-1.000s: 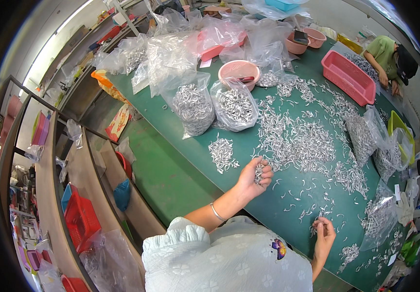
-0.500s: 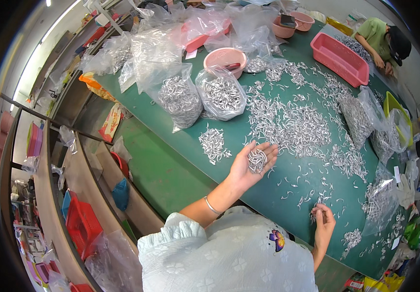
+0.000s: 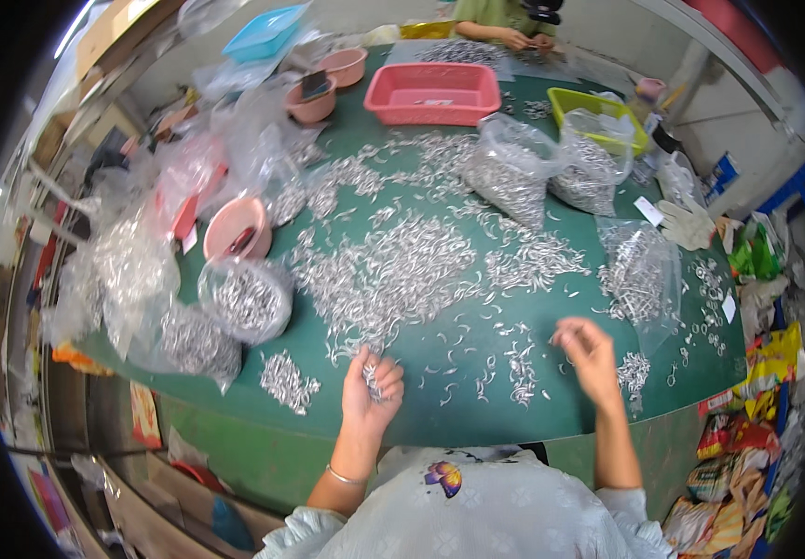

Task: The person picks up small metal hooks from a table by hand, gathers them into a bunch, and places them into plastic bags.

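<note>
My left hand (image 3: 372, 389) is cupped, its fingers curled around a clutch of small curved silver metal pieces (image 3: 375, 380). It hovers by the table's front edge, just below the big loose pile of the same pieces (image 3: 398, 275). To its left lies a smaller heap (image 3: 288, 382). My right hand (image 3: 591, 361) is above the table with thumb and fingertips bent toward each other; what is between them is too blurred to make out. Nearby are a scattered cluster of pieces (image 3: 522, 373) and a small heap (image 3: 634, 373).
Filled clear bags (image 3: 252, 300) stand at left, others (image 3: 514, 168) at far right. A pink bin (image 3: 432, 110), a green basket (image 3: 640, 138) and a pink bowl (image 3: 258, 244) sit on the green table (image 3: 458, 424). Across it, another person's hands (image 3: 525, 40) work over dark pieces.
My view has swung toward the right and the table. My left hand, palm up and spread earlier, has closed around its pieces. My right hand has lifted from the scattered pieces and reached farther forward.
</note>
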A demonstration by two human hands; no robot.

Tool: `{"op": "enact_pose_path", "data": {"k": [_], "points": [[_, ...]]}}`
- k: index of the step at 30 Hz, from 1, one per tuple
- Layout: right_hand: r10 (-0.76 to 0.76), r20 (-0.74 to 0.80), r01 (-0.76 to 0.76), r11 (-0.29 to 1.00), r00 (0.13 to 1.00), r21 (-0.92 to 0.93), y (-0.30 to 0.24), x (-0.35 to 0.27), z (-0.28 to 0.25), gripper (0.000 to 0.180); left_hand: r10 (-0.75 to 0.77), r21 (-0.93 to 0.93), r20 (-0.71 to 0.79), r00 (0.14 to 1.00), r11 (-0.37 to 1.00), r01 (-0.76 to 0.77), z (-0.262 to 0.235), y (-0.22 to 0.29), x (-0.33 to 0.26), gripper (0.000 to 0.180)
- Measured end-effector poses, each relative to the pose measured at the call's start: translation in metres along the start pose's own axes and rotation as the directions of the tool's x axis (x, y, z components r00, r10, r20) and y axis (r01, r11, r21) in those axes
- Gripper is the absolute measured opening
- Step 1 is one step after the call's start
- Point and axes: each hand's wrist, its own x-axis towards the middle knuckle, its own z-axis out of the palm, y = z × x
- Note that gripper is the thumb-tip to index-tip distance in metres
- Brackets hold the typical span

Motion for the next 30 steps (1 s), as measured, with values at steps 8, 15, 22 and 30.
{"op": "enact_pose_path", "data": {"k": [8,15,22,30], "points": [[-0.481,-0.282,0.353,0.845,0.83,-0.403,-0.032,0.222,-0.114,0.031,-0.083,0.015,-0.069,0.994,0.996,0.085,0.006,-0.022,0.019,0.034],[-0.063,-0.026,0.006,0.467,0.998,-0.884,-0.029,0.302,-0.113,0.06,-0.121,0.011,-0.076,0.99,0.992,0.122,0.003,-0.028,0.035,0.035],[-0.16,-0.113,-0.025,0.468,0.981,-0.883,-0.021,0.3,-0.105,0.052,-0.121,0.013,-0.116,0.986,0.992,0.123,0.003,-0.035,0.047,0.032],[-0.263,-0.046,0.121,0.584,0.964,-0.802,-0.018,0.296,-0.107,0.038,-0.141,0.017,-0.102,0.985,0.989,0.144,0.003,-0.036,0.052,0.032]]}}
